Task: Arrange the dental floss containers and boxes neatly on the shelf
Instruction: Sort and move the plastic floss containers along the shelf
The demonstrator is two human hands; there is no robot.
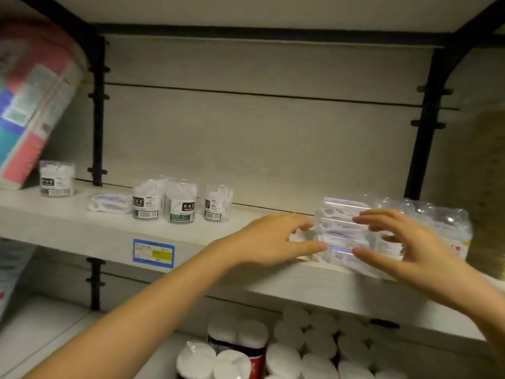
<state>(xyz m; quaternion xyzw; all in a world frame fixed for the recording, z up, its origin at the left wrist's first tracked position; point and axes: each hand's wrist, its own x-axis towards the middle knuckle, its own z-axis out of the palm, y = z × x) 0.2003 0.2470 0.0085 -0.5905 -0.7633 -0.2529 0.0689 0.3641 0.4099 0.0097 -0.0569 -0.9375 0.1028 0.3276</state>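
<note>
A stack of clear flat floss-pick boxes [341, 231] stands near the front edge of the pale shelf [82, 225], at the right. My left hand [270, 242] reaches its fingertips to the stack's left side, thumb low and fingers spread. My right hand [404, 247] hovers in front of the stack, fingers spread, thumb by the lower boxes. Neither hand plainly grips it. Three clear round floss containers [180, 203] stand in a loose group mid-shelf, another container [56, 178] stands far left, and a flat box [110, 203] lies between them.
A crinkled clear plastic pack [437, 225] lies right of the stack. A large pink and blue package [30, 99] leans at the far left. A blue price tag [153, 253] sits on the shelf edge. Paper rolls [314, 348] fill the shelf below.
</note>
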